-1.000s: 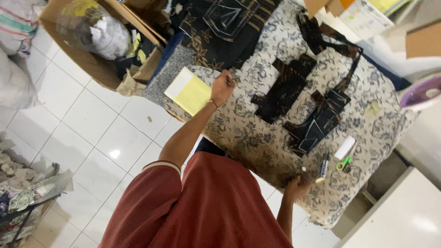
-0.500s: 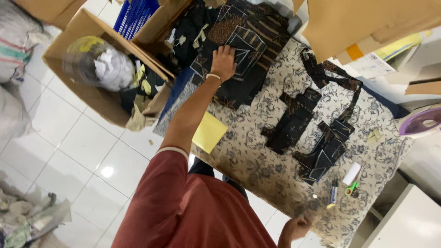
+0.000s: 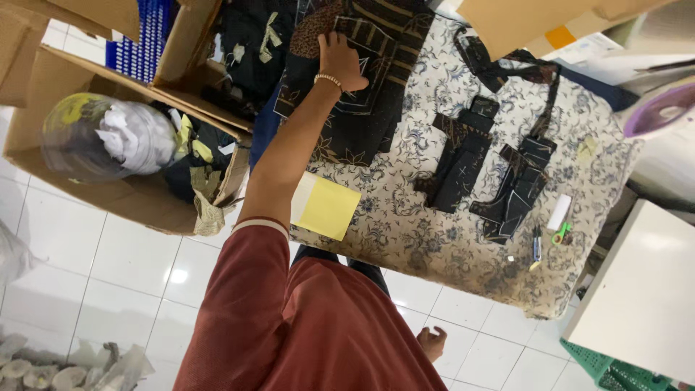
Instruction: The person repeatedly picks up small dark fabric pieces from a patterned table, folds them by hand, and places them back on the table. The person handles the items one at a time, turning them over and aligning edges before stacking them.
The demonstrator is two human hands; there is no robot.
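Two hands: left hand [image 3: 340, 61] lay flat, fingers spread on dark cloth [image 3: 362, 87]; right hand [image 3: 433, 342] hung loosely curled, empty.

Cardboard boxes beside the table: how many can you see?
2. One open cardboard box sits on the floor, holding a clear bag and scraps. A second box stands beyond it against the table, holding dark fabric. More may lie outside the frame.

Counts: 1 dark fabric stack [image 3: 355, 80] under the left hand [image 3: 340, 61]. 2 small dark cut-piece groups [image 3: 457, 156] right of it. 1 yellow pad [image 3: 327, 208] below the hand. 2 cardboard boxes [image 3: 137, 195] left of it. 1 pen [image 3: 536, 245], 1 green snips [image 3: 560, 233] far right.
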